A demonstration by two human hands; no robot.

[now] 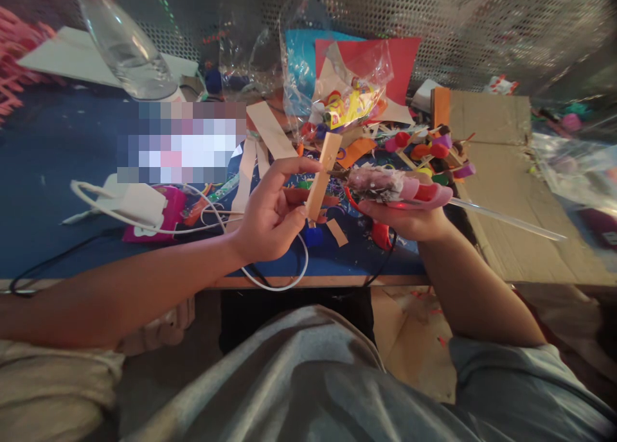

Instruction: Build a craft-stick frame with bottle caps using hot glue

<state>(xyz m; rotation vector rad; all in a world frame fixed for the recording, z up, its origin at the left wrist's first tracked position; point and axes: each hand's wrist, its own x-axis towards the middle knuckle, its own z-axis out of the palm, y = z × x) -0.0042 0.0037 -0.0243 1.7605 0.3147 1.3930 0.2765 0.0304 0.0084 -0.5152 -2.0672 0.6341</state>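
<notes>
Between the thumb and fingers of my left hand (272,217) is a small flat wooden strip (322,178), held tilted, its top leaning right. My right hand (405,220) is wrapped round a pink hot glue gun (424,194) with a red trigger. Its nozzle end is coated in grimy residue and points left, close to the strip's face; whether the tip touches is too small to tell. A clear glue stick (508,218) sticks out of the gun's back towards the right. Both hands are above the front part of the blue table (62,146).
Left are a white charger (135,204) on a magenta block, a looping white cable (274,289) and a water bottle (130,50). Behind the hands lie paper strips, scraps, a plastic bag (354,108) and red card (405,60). Colourful small pieces (429,150) and cardboard (496,172) are right.
</notes>
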